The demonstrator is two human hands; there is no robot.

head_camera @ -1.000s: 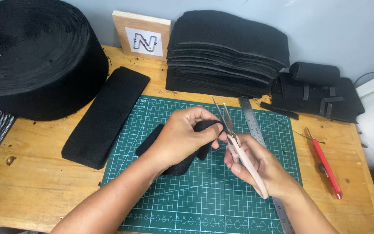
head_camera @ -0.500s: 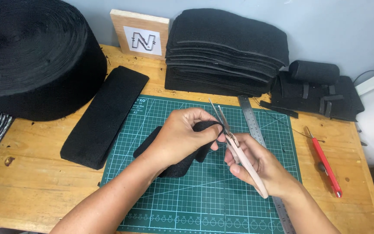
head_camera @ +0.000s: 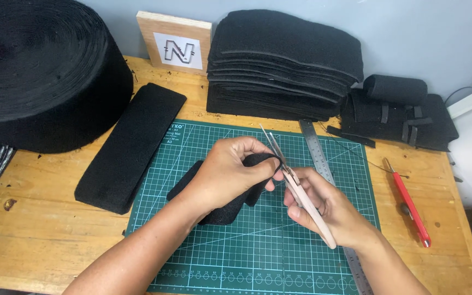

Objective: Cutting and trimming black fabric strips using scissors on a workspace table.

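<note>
Felt [head_camera: 222, 210] at frame centre: our left hand [head_camera: 228, 175] pinches it, right hand [head_camera: 323, 210] grips scissors [head_camera: 279, 158] just right, blades pointing up-left.

Pretty bright, even daylight-ish light over the whole bench, no harsh hotspots. Shadows are soft and short: there's a faint one under the hands on the green mat [head_camera: 236, 257], and a darker band just left of the mat, along the near edge of the felt strip [head_camera: 129, 147]. The black stuff behind the mat, the roll [head_camera: 45, 71] and the stack [head_camera: 285, 60], soaks up light and loses most texture. Slight sheen on the ruler [head_camera: 315, 147] at the mat's right side. Focus is sharp across the mat; mild wide-angle bending toward the corners.
</note>
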